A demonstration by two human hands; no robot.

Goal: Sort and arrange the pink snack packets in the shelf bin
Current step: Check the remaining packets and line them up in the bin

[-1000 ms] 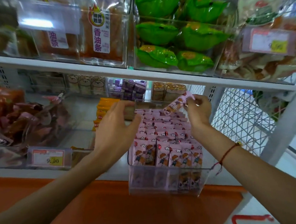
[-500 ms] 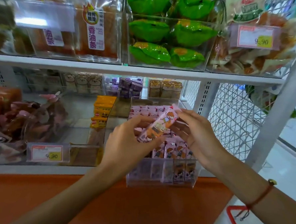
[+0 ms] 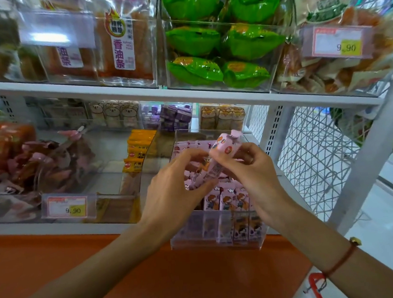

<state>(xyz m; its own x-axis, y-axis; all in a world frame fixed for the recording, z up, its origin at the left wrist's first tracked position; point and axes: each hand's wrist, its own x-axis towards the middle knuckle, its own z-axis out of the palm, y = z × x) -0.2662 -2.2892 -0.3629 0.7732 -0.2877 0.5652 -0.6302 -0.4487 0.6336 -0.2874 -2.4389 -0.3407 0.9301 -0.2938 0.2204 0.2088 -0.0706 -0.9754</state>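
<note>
A clear plastic shelf bin [image 3: 219, 239] on the lower shelf holds rows of upright pink snack packets [image 3: 228, 198] with cartoon figures. One long pink packet [image 3: 223, 147] is lifted above the bin, tilted with its top end to the upper right. My left hand [image 3: 170, 192] pinches its lower end. My right hand [image 3: 252, 168] grips its upper part with thumb and fingers. Both hands hide the middle rows of packets in the bin.
Left of the bin stand orange-yellow packets [image 3: 138, 150] and a clear bin of dark pink-wrapped snacks [image 3: 42, 163] with a 9.90 price tag [image 3: 68, 206]. Green packets [image 3: 207, 44] fill the bin above. A white wire mesh panel [image 3: 317, 153] closes the right side.
The single pink packet came from the back of the bin toward me. My left hand took hold of its lower end, and both hands turned it more upright above the bin.
</note>
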